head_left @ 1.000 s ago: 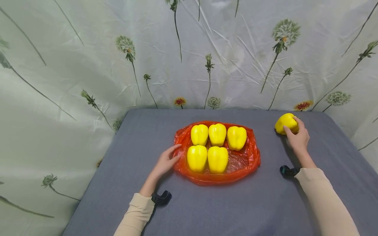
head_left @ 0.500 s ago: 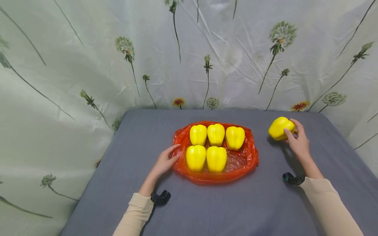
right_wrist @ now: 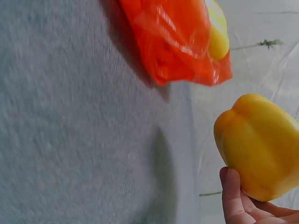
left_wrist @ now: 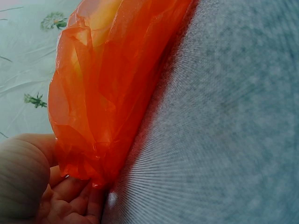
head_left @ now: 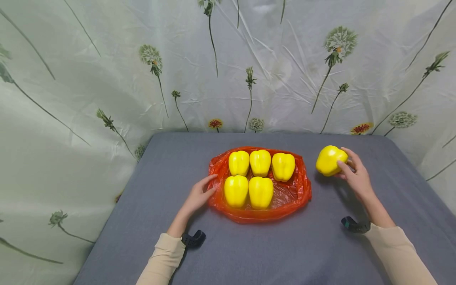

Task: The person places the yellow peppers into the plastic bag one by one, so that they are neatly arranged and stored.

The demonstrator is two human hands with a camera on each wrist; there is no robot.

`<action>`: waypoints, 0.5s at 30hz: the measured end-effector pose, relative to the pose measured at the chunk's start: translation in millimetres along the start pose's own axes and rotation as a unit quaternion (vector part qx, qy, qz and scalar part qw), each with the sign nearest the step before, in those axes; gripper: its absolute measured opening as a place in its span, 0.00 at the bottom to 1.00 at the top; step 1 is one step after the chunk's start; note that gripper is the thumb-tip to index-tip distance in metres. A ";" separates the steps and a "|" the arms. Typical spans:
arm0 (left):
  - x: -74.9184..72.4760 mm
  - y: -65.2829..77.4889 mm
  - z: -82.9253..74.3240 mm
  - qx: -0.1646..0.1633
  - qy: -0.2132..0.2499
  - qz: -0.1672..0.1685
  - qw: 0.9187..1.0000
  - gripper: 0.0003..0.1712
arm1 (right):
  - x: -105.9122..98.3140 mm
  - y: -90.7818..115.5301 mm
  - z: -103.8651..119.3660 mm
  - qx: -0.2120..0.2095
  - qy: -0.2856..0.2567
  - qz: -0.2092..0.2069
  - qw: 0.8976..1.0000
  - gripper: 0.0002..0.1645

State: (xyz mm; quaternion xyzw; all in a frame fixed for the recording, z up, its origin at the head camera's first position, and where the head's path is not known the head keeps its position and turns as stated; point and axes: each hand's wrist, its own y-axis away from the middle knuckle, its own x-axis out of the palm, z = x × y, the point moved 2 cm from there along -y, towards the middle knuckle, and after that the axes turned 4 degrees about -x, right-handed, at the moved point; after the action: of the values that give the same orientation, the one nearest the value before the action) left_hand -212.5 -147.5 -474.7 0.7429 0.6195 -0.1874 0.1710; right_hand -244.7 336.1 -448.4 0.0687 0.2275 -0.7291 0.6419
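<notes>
A yellow bell pepper is in my right hand, gripped between thumb and fingers above the cloth, to the right of a red plastic bag. The right wrist view shows the fingertips against the pepper and its shadow on the cloth. My left hand is at the bag's left end. In the left wrist view, the bag's crumpled edge lies between that hand's thumb and curled fingers. The bag is spread wide, its rim rolled, and several yellow bell peppers stand inside in two rows.
A grey cloth covers the table. Behind and to the left hangs a pale curtain printed with dandelions. Each wrist wears a black band. Bare bag floor shows at the front right inside the bag.
My right hand has lifted the pepper off the cloth at the back right and brought it left and nearer, toward the bag. The left hand has stayed at the bag's edge.
</notes>
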 end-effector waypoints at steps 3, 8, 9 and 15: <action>0.0 0.0 0.2 -0.002 0.000 0.001 1.000 0.27 | 4.2 9.8 23.8 -0.015 -0.008 0.016 1.000 0.32; 0.6 -0.3 1.3 -0.003 0.001 0.003 1.000 0.27 | 13.0 24.7 52.8 -0.029 -0.023 0.039 0.999 0.32; 0.8 -0.2 1.2 -0.003 0.002 0.003 1.000 0.27 | 14.6 26.5 54.7 -0.029 -0.033 0.044 0.998 0.32; 0.6 -0.4 0.3 -0.003 0.005 0.004 1.000 0.27 | 24.4 35.1 65.4 -0.044 -0.090 0.089 0.991 0.31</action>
State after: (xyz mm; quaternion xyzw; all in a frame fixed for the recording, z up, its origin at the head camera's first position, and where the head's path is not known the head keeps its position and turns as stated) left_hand -212.8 -147.0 -475.3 0.7459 0.6179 -0.1810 0.1706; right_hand -202.3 284.0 -408.5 -0.0050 0.1935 -0.6619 0.7242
